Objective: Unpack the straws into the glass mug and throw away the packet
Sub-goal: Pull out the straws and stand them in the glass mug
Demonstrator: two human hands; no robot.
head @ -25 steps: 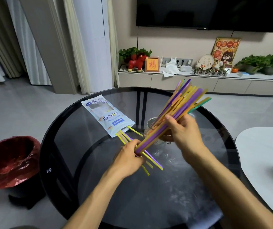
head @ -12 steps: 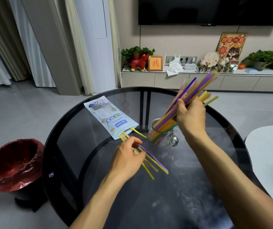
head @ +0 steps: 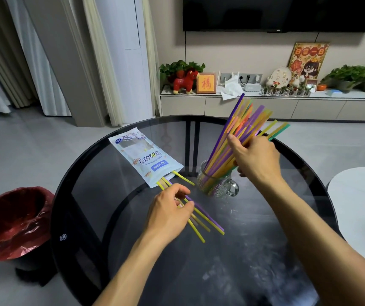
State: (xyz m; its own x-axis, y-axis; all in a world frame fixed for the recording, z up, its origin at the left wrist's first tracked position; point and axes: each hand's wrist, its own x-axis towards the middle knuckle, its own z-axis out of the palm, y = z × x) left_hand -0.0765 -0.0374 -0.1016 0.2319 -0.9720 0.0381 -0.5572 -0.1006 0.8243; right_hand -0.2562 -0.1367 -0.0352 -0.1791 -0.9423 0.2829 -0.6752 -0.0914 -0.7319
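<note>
Round dark glass table (head: 133,272), smooth and reflective, black rim, smudges on the near part. Glass mug (head: 218,184) sits near the middle: clear, knobbly cut-pattern wall, handle facing right. A bundle of straws (head: 238,138) stands in it, thin plastic tubes in purple, yellow, orange, pink and green, lower ends down inside the mug, tops fanned out and leaning up to the right.

Right hand (head: 254,157) is on the bundle above the mug rim, fingers spread and only partly curled against the straws; grip looks loose, but whether it really clamps them or just steadies them is hard to tell from this angle.

Packet (head: 145,156) lies flat on the table, left of the mug: white glossy plastic pouch, blue printed label, clear window, open end pointing toward the person. A few loose straws (head: 201,217), yellow and one purple, lie on the glass, upper ends poking from the packet mouth, lower ends well out on the table.

Left hand (head: 169,212) is over these loose straws, palm down, fingers bent, thumb and fingertips pinching at them just below the packet opening.

On the floor at left, a dark bin (head: 11,221) with a crinkly red plastic liner, apart from the table. White rounded tabletop (head: 362,206) at the right edge.
</note>
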